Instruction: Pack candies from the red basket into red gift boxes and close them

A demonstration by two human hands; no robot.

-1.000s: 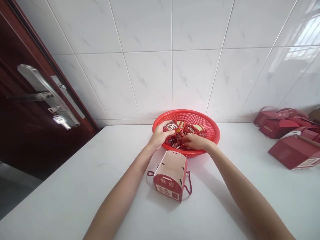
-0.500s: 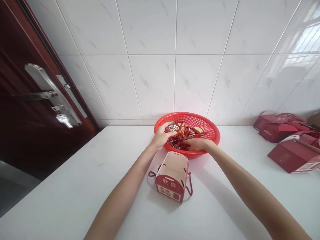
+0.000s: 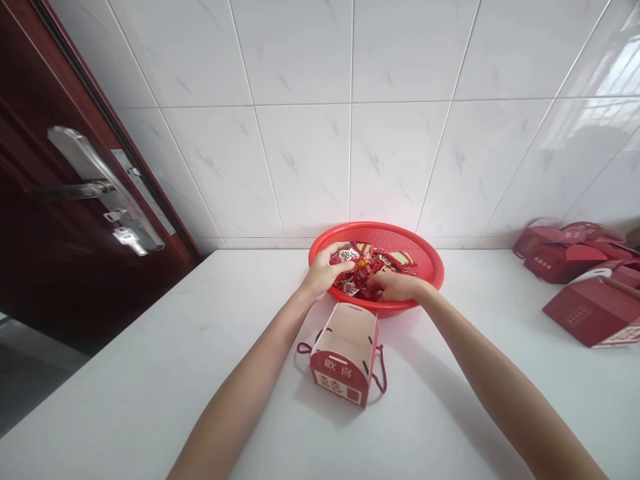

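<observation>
A red plastic mesh basket (image 3: 434,263) against the wall holds several red wrapped candies (image 3: 367,273). Over its left side, my left hand (image 3: 323,272) is closed on a dark red candy packet (image 3: 345,254) with white print. Lower in the basket, my right hand (image 3: 395,287) has its fingers curled down among the candies; what they grip, if anything, is hidden. An open red gift box (image 3: 340,377) stands in front of the basket, between my forearms. Its pale inside shows, and dark red cord loops hang at both sides.
Several closed red gift boxes (image 3: 590,307) are clustered at the right on the white table (image 3: 175,373). White wall tiles (image 3: 305,167) rise behind the basket. At the left stands a dark red door (image 3: 45,220) with a metal handle and keys.
My right hand has shifted slightly up and right inside the basket, and more of the candies below it show. My left hand keeps its hold on the packet.
</observation>
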